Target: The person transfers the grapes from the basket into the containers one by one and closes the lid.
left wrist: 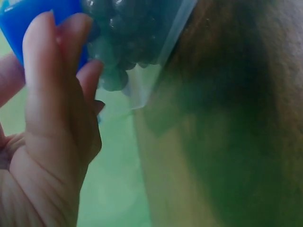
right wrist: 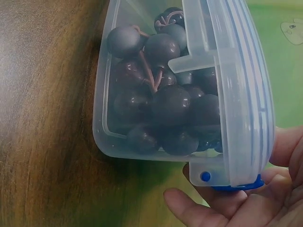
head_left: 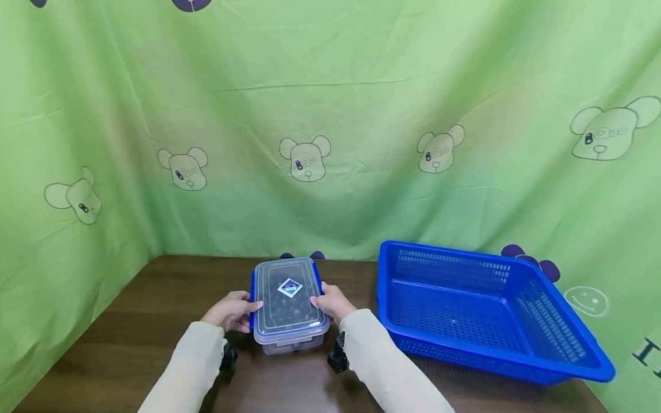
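A clear plastic food container [head_left: 287, 312] with a lid and blue side clips is between both hands in the head view. Through its wall, dark round grapes [right wrist: 171, 104] on thin stems show in the right wrist view. My left hand [head_left: 233, 311] grips the left side, thumb on the lid's edge; in the left wrist view its fingers [left wrist: 45, 71] lie against a blue clip [left wrist: 35, 21]. On the opposite side my right hand [head_left: 333, 302] holds the container, thumb over the lid's edge and fingers beneath the other blue clip [right wrist: 241, 184]. Whether the container's base touches the table cannot be told.
A large blue plastic basket [head_left: 496, 364] with perforated walls stands on the right of the brown wooden table [head_left: 139, 338]. Behind and to the sides hangs a green cloth [head_left: 361, 115] printed with bear heads. A diamond-shaped label [head_left: 290, 288] is on the lid.
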The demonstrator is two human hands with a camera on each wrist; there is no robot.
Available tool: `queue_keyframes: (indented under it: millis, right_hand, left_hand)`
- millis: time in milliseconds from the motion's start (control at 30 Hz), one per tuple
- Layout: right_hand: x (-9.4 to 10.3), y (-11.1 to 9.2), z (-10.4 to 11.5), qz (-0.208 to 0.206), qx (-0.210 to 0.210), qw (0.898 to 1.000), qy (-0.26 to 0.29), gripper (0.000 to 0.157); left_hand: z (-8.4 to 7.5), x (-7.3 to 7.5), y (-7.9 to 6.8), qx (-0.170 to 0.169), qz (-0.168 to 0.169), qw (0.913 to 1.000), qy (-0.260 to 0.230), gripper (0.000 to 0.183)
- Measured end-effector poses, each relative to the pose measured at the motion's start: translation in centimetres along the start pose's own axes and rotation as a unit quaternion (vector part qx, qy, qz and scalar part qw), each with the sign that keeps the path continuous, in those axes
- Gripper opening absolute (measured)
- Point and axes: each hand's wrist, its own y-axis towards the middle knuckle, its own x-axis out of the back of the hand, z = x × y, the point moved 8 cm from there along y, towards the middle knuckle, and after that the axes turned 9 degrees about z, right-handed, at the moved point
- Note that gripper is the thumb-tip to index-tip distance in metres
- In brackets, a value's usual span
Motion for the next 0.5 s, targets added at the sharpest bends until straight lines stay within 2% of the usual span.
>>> queue_keyframes:
  millis: [167,267,500]
  right_hand:
    - [0.0,0.0,0.5,-0.003,0.005,1.0,0.013,0.054]
    - [0.1,-0.1,0.5,-0.011,0.001,1.0,0.005,0.056]
    - [0.2,0.0,1.0,-0.028,0.016,0.999,-0.034,0.058]
  left_hand:
    - [-1.3,-0.4,-0.5,-0.02,0.002,0.9983,0.054,0.025]
    - [-1.5,-0.7,-0.5,-0.016,0.003,0.9971,0.074,0.02]
    - [-1.6,-0.9,-0.8,-0.02,0.003,0.9966,0.079,0.018]
